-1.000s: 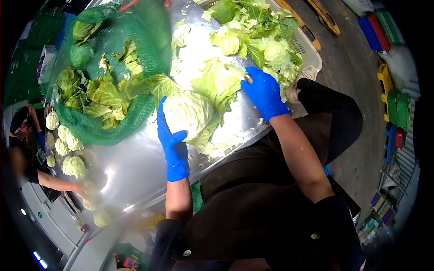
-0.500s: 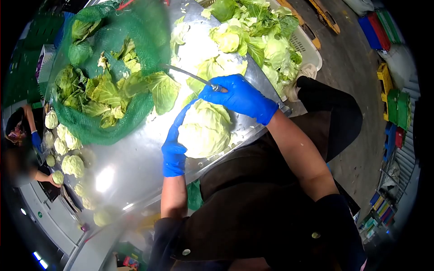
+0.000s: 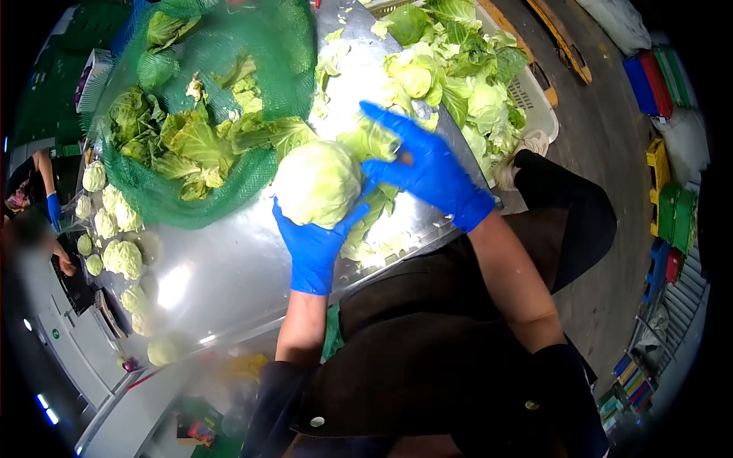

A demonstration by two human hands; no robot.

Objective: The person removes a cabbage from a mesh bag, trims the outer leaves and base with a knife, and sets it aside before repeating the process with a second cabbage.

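Note:
My left hand [image 3: 309, 248], in a blue glove, cups a pale green cabbage [image 3: 317, 183] from below and holds it over the metal table. My right hand [image 3: 431, 172], also gloved in blue, is just right of the cabbage. Its index finger and thumb are spread, while a bit of the knife [image 3: 405, 158] handle shows in its palm; the blade is blurred and hard to make out. Loose cabbage leaves [image 3: 370, 221] lie under and behind the cabbage.
A green net bag [image 3: 206, 210] with discarded leaves lies on the metal table [image 3: 217, 256]. Several trimmed cabbages [image 3: 122, 259] line the left edge. A pale crate [image 3: 544, 114] full of leaves stands at the back right. A co-worker's arm [image 3: 47, 179] is at far left.
My left hand has lifted and turned the cabbage up and left, its palm now underneath. My right hand has moved right, off the cabbage, spreading index finger and thumb. The view has shifted slightly.

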